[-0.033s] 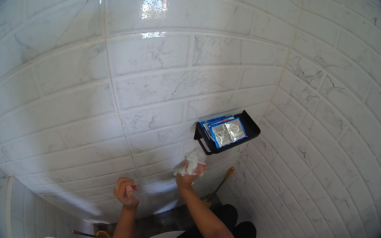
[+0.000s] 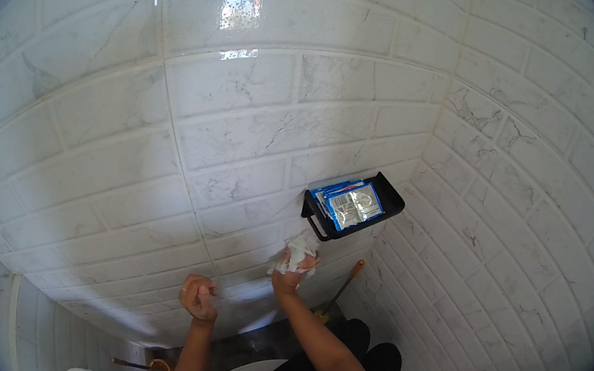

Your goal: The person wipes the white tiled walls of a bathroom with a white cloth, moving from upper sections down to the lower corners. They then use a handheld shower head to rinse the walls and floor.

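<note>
While one right hand (image 2: 290,278) presses one white tissue (image 2: 297,250), one left hand (image 2: 198,297) hovers

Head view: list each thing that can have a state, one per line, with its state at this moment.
Right hand: raised, closed on the white cloth.
White cloth: crumpled, pressed to the tiled wall just below the shelf.
Left hand: loosely curled, empty, off the wall.
Black shelf: mounted on the wall, loaded.
Blue packets: lying flat on the shelf.
Wooden-handled tool: leaning in the corner, untouched.
</note>
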Motion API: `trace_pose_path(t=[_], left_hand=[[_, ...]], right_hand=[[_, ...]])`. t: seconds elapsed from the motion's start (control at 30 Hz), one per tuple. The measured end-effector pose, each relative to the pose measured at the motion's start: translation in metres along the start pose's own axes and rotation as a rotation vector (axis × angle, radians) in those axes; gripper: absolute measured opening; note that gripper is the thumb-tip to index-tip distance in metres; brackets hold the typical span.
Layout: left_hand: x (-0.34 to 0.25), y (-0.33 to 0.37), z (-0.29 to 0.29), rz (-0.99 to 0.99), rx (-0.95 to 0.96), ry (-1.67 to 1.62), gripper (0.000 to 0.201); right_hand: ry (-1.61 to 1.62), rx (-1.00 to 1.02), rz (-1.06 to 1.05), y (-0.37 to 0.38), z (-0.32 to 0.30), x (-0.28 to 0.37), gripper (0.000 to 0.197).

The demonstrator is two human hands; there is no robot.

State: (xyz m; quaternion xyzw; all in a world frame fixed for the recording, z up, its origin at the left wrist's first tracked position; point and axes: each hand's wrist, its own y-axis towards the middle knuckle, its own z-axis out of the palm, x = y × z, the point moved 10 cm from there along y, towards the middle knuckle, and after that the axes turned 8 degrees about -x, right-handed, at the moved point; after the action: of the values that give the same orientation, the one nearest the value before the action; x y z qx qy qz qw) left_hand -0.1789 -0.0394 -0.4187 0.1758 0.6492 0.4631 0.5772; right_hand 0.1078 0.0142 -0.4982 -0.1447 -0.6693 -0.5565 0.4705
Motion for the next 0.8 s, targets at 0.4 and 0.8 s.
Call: trace_pose_path(t=[0.4,0.8], left_hand=[[0.079,-0.14,0.1,-1.357,0.216,-0.592,0.059],[0.059,-0.144,0.112,-0.595,0.601,0.061,0.053]], right_hand=[[0.361,0.563,0.137,-0.056,-0.049,0.07,0.046],[0.478,0.651,0.41,-0.068,-0.056,0.031,0.051]])
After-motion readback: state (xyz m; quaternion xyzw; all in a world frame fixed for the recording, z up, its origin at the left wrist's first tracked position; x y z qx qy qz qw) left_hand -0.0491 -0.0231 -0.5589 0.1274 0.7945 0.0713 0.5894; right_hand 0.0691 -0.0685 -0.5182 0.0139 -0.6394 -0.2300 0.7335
